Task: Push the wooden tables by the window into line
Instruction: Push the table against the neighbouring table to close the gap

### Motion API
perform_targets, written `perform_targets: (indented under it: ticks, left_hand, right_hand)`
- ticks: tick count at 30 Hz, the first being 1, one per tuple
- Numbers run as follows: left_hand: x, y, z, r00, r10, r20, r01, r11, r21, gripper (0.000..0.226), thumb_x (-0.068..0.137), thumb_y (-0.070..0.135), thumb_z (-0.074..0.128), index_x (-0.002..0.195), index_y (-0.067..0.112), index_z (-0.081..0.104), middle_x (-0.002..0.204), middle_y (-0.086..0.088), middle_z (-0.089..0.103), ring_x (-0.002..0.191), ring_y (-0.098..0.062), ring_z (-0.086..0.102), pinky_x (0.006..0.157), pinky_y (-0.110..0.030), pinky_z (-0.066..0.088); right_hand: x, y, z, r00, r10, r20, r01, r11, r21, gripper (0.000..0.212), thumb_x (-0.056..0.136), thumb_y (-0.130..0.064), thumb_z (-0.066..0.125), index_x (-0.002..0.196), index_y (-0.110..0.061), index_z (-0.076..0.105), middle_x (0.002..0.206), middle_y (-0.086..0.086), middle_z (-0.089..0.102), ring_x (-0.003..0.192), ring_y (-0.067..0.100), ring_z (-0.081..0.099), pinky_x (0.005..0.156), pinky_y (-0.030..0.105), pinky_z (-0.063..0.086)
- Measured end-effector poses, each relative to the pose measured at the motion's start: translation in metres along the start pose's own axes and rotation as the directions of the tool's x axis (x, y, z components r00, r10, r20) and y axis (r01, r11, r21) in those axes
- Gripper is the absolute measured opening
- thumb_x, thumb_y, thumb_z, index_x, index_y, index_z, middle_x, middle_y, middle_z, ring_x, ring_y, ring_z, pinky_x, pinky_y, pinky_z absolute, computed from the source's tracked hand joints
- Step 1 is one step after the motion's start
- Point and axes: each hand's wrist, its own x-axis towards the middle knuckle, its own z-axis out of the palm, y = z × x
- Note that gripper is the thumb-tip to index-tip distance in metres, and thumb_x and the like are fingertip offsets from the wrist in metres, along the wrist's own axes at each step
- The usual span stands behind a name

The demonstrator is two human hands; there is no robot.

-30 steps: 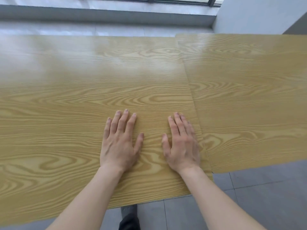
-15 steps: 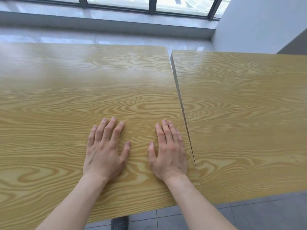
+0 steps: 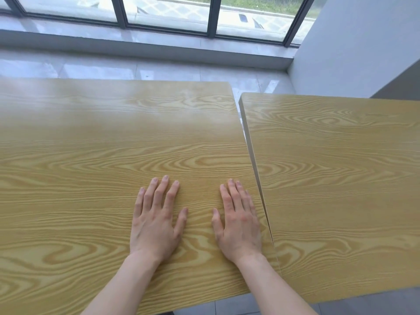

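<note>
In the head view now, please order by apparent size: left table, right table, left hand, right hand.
1. left table
2. right table
3. left hand and right hand: look alike, no ranking.

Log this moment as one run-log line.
left hand: flat on left table | right hand: flat on same table, near its right edge | right table: wedge gap, far edges not flush

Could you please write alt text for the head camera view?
Two bare hands, left hand and right hand, press flat on the left light-wood-grain rectangular table. The matching right table sits alongside, its far edge set nearer, a wedge gap between. Beyond, a dark-framed window.
</note>
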Motion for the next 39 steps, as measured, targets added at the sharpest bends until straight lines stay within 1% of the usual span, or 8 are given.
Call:
perform_targets:
  ticks: [5,12,19,24,29,32,34,39]
  left_hand:
    - [0.036,0.0,-0.045,0.994,-0.016,0.109,0.017,1.0,-0.01,0.063,0.093,0.066,0.023,0.127,0.029,0.062,0.134,0.007,0.058,0.131,-0.02,0.046,0.11,-0.038,0.039]
    - [0.144,0.007,-0.103,0.988,-0.075,0.137,0.074,0.997,0.01,0.046,0.102,0.058,0.035,0.128,0.03,0.06,0.127,0.006,0.065,0.121,-0.018,0.057,0.101,-0.036,0.043]
    - [0.28,0.008,-0.106,0.994,-0.106,0.02,0.106,0.994,0.01,0.055,0.101,0.057,0.038,0.146,0.028,0.046,0.149,0.003,0.05,0.14,-0.023,0.04,0.116,-0.039,0.028]
    - [0.363,-0.001,-0.089,0.993,-0.116,-0.012,0.116,0.993,-0.001,0.067,0.098,0.063,0.037,0.155,0.027,0.034,0.166,0.002,0.029,0.154,-0.02,0.017,0.128,-0.039,0.005]
    - [0.408,-0.015,-0.062,0.991,-0.137,-0.008,0.137,0.99,-0.016,0.068,0.099,0.064,0.031,0.156,0.028,0.035,0.165,0.001,0.031,0.155,-0.019,0.016,0.128,-0.038,0.003]
    - [0.412,-0.021,-0.048,0.986,-0.161,0.035,0.16,0.987,0.03,0.061,0.1,0.063,0.026,0.139,0.027,0.057,0.144,-0.001,0.058,0.141,-0.022,0.04,0.121,-0.039,0.02]
    - [0.413,-0.02,-0.045,0.981,-0.187,0.049,0.182,0.979,0.097,0.064,0.099,0.065,0.022,0.111,0.025,0.071,0.114,-0.003,0.073,0.116,-0.026,0.057,0.106,-0.041,0.033]
    - [0.416,-0.014,-0.047,0.977,-0.209,0.032,0.202,0.967,0.154,0.067,0.098,0.065,0.021,0.09,0.022,0.072,0.089,-0.008,0.073,0.097,-0.031,0.063,0.094,-0.042,0.037]
  right_hand:
    - [0.032,-0.008,-0.034,0.999,0.043,0.033,-0.043,0.999,-0.003,0.045,0.097,-0.036,0.054,0.135,-0.013,0.064,0.148,0.008,0.056,0.14,0.024,0.05,0.11,0.041,0.049]
    - [0.137,-0.01,-0.075,0.988,-0.026,0.155,0.025,1.0,0.005,0.043,0.104,-0.037,0.043,0.142,-0.022,0.054,0.141,-0.006,0.056,0.13,0.016,0.051,0.107,0.031,0.045]
    - [0.293,0.001,-0.074,0.984,-0.088,0.158,0.084,0.996,0.028,0.041,0.103,-0.037,0.045,0.139,-0.021,0.054,0.133,-0.002,0.058,0.126,0.021,0.05,0.106,0.033,0.042]
    - [0.386,-0.004,-0.055,0.984,-0.159,0.079,0.156,0.987,0.043,0.053,0.103,-0.042,0.047,0.148,-0.013,0.047,0.157,0.009,0.042,0.148,0.028,0.034,0.121,0.039,0.026]
    - [0.437,-0.018,-0.023,0.967,-0.207,0.149,0.204,0.978,0.033,0.063,0.105,-0.052,0.031,0.156,-0.015,0.036,0.164,0.01,0.033,0.154,0.026,0.022,0.127,0.041,0.012]
    - [0.44,-0.022,-0.01,0.961,-0.178,0.21,0.186,0.982,-0.021,0.056,0.105,-0.056,0.026,0.12,-0.018,0.064,0.123,0.006,0.069,0.117,0.029,0.057,0.107,0.041,0.035]
    - [0.44,-0.023,-0.008,0.973,-0.152,0.174,0.159,0.987,-0.024,0.052,0.104,-0.056,0.027,0.089,-0.019,0.061,0.096,0.006,0.072,0.093,0.029,0.062,0.093,0.042,0.04]
    - [0.44,-0.023,-0.012,0.975,-0.162,0.151,0.169,0.985,-0.033,0.053,0.103,-0.056,0.027,0.085,-0.018,0.059,0.088,0.006,0.071,0.085,0.03,0.062,0.089,0.042,0.041]
